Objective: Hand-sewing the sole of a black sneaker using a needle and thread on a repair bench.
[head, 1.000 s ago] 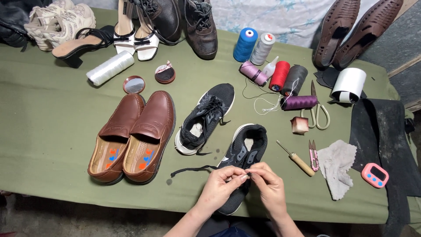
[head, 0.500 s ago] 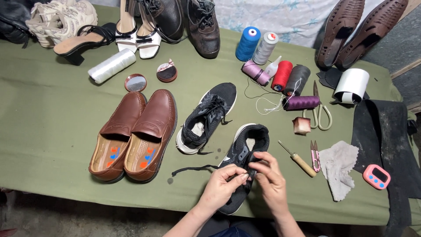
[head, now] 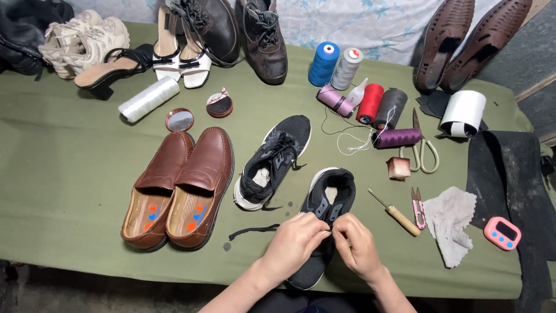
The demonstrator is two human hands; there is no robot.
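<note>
Over black sneaker, left hand, right hand, fingertips pinched, probably gripping lace.

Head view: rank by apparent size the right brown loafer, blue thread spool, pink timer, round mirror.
1. Right brown loafer, by far the largest.
2. Blue thread spool.
3. Pink timer and round mirror look about alike; the timer lies nearer the camera, so no ranking between them.
</note>
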